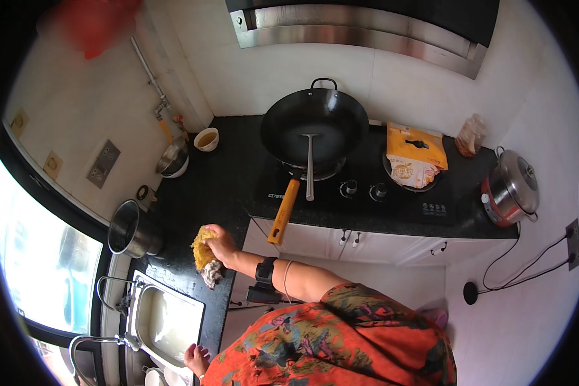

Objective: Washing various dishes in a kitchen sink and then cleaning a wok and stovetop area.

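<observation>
My right hand (220, 245) grips a yellow cloth (202, 251) over the black countertop (178, 241), between the metal pot and the counter's front edge. Right below the yellow cloth lies a grey and white rag (212, 275), touching it. My left hand (197, 359) is at the front rim of the stainless steel sink (169, 323), fingers slightly curled and apart, holding nothing visible. Water drops wet the counter beside the sink. On the stove, a black wok (318, 120) with an orange handle (283, 212) has a metal-handled utensil (310, 169) resting in it.
A metal pot (125, 231) stands near the window, and two faucets (130, 341) reach toward the sink. Nested bowls (173, 159) and a bowl of brownish liquid (206, 140) sit by the wall. An orange package (417, 149) lies on the second burner; an electric cooker (511, 188) stands far right.
</observation>
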Motion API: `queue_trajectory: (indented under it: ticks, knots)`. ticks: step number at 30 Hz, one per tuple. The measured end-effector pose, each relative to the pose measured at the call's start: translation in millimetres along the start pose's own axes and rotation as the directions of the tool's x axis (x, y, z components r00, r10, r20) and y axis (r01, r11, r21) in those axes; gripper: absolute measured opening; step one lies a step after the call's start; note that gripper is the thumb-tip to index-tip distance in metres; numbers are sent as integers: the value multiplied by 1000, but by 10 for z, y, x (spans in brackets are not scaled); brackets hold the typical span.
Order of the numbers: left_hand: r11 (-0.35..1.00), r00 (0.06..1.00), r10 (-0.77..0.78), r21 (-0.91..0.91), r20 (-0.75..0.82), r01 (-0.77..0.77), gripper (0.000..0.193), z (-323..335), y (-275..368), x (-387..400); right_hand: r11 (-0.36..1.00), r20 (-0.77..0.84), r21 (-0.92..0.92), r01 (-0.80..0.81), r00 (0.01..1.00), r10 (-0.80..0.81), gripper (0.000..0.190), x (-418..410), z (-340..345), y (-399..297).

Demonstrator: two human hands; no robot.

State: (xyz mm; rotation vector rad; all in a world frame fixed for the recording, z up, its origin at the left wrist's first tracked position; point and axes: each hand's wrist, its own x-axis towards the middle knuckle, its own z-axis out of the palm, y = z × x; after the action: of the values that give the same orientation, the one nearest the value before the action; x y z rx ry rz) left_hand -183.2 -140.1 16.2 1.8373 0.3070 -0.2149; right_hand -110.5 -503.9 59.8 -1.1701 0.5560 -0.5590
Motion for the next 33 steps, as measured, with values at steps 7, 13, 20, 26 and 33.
queue_trajectory:
  ticks: [7, 13, 20, 26, 33]
  knots:
    - [994, 996, 43, -100, 74, -35, 26, 266, 289, 291, 999, -3, -12, 39, 999, -39, 35, 210, -84, 27]
    - [991, 981, 75, -123, 180, -53, 24, 592, 559, 524, 998, -23, -36, 47, 999, -48, 33, 338, -44, -320]
    - [986, 974, 129, -127, 187, -107, 22, 726, 604, 871, 992, -8, 102, 70, 998, -70, 30, 475, 118, -845]
    - [980, 976, 131, -172, 176, -101, 25, 817, 426, 1135, 984, -45, -125, 128, 990, -135, 37, 649, 116, -618]
    - [990, 986, 140, -34, 88, -138, 22, 765, 826, 961, 929, 38, -337, 154, 988, -150, 46, 718, 77, -221]
